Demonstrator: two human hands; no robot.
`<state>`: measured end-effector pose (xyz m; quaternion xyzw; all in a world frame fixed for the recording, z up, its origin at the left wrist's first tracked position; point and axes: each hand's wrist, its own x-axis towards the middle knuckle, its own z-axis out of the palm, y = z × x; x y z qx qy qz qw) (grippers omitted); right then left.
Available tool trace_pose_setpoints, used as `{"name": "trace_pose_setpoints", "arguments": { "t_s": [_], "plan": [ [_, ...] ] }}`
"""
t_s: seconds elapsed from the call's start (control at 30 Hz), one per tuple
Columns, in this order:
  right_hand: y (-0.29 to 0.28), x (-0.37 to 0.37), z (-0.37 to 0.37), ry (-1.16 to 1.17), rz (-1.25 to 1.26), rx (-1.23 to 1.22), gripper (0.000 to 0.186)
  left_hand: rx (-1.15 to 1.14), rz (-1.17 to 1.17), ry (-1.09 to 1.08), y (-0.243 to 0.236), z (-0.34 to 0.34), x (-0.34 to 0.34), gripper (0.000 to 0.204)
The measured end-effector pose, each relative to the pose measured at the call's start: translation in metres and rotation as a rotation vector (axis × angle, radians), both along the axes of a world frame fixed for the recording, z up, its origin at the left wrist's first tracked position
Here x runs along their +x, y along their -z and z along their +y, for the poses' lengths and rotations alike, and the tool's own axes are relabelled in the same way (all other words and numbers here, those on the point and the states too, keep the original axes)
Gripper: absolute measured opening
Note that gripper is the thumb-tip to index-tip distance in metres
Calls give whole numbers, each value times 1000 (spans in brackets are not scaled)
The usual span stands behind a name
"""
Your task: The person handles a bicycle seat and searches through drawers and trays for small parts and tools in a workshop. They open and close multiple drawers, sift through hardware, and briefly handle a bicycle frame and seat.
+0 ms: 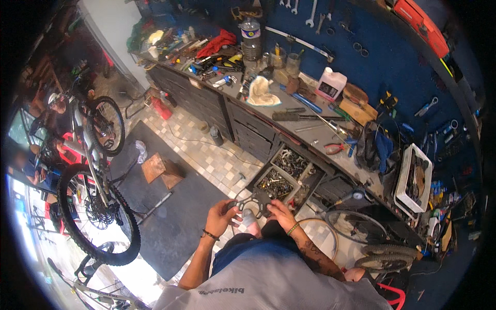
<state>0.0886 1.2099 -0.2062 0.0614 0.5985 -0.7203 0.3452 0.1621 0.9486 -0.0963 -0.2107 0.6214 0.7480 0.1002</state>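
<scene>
Above the open drawer's near edge, both hands hold a dark, flat, curved bike part (253, 202) with cut-outs, like a piece of a chainring or its guard; its exact kind is hard to make out. My left hand (221, 218) pinches its left end between thumb and fingers. At the other end, my right hand (282, 214) grips it the same way. Just beyond the part lies the open drawer (309, 192), with bins of small metal parts (275, 183) inside.
A long workbench (310, 135) runs along the blue wall, loaded with tools, a white jug (331, 83) and a white basket (413, 178). To the left, a mountain bike (93, 170) hangs over a dark mat (178, 227). Loose wheels (356, 227) stand at the right.
</scene>
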Motion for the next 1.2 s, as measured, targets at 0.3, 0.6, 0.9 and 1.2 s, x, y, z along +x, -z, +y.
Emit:
{"name": "trace_pose_setpoints", "arguments": {
  "t_s": [0.3, 0.6, 0.9, 1.2],
  "plan": [
    [128, 10, -43, 431, -872, -66, 100, -364, -94, -360, 62, -48, 50, 36],
    [214, -24, -44, 971, -1114, -434, 83, -428, -579, -1044, 245, -103, 257, 40],
    [141, -83, 10, 1207, -611, -394, 102, -223, -931, -1151, 235, -54, 303, 28],
    [147, -217, 71, 852, -195, -810, 105, -426, -475, -751, 210, -121, 127, 35]
  ]
}}
